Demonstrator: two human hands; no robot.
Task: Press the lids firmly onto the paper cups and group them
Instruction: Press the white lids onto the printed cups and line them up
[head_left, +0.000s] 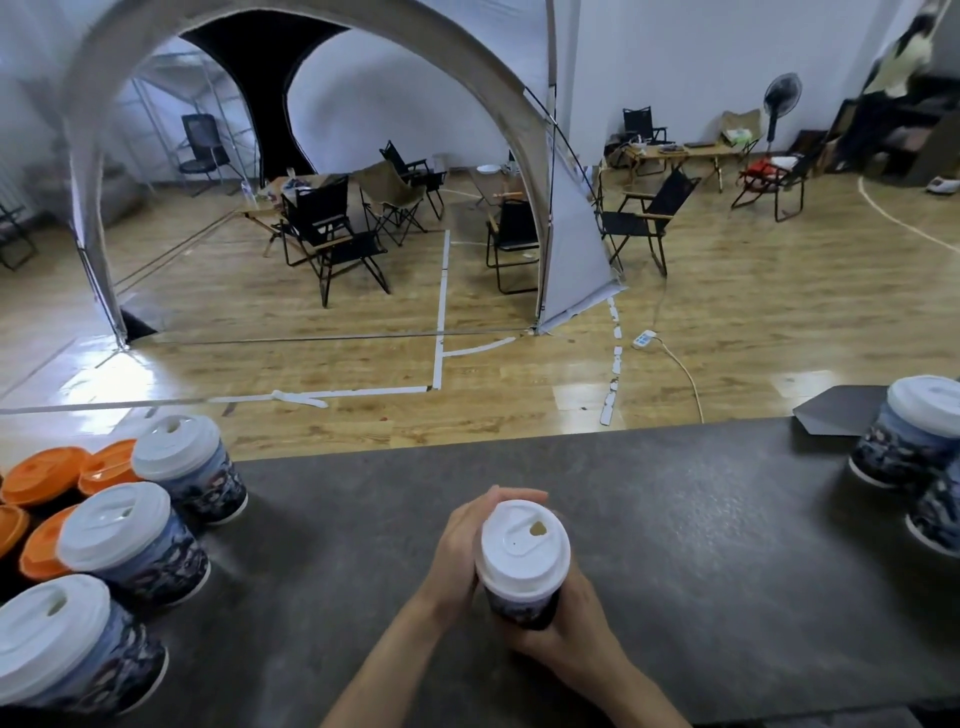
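I see a dark grey, speckled bench (675, 519) running across the front of my view. At its left end three white-lidded paper cups stand upright in a loose row: the nearest cup (67, 644), the second cup (135, 545) and the far cup (192, 467). A cluster of orange lids (44, 475) sits just beside them at the left edge.

At the right end stand the rear right cup (909, 431) and the front right cup (940, 514), close together. A flat dark sheet (836, 410) lies at the far edge. I can't tell whether the centre cup (522, 566) rests on the surface.
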